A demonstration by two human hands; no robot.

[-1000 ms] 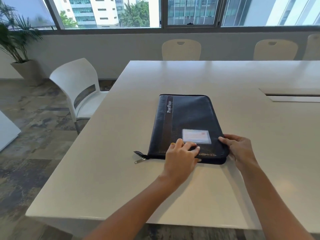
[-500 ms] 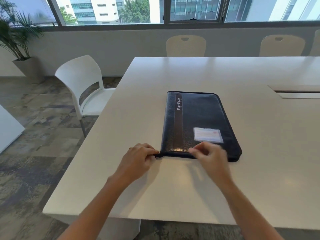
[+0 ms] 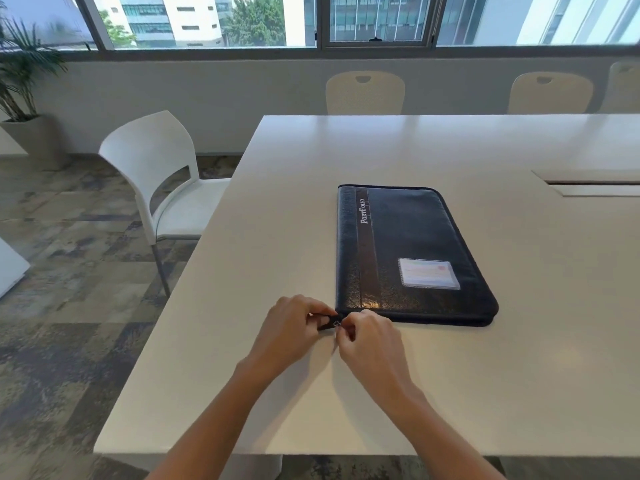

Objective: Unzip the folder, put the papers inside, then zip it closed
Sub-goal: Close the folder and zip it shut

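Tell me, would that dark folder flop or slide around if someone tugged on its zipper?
The folder lies flat with crisp edges, so it probably stays fairly stiff. The table looks smooth and glossy, so it may well slide under a pull. That is likely why the left hand pinches the tab at its corner while the right hand works beside it.

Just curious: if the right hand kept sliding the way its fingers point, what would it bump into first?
Probably the left hand: the right hand points left at the zipper tab, where their fingertips nearly meet.

White table (image 3: pixel 346 393), white chair (image 3: pixel 162 188) at its left, beige chairs (image 3: pixel 365 93) beyond, daylit windows (image 3: pixel 377 19), potted plant (image 3: pixel 20 81), mottled floor (image 3: pixel 69 306)
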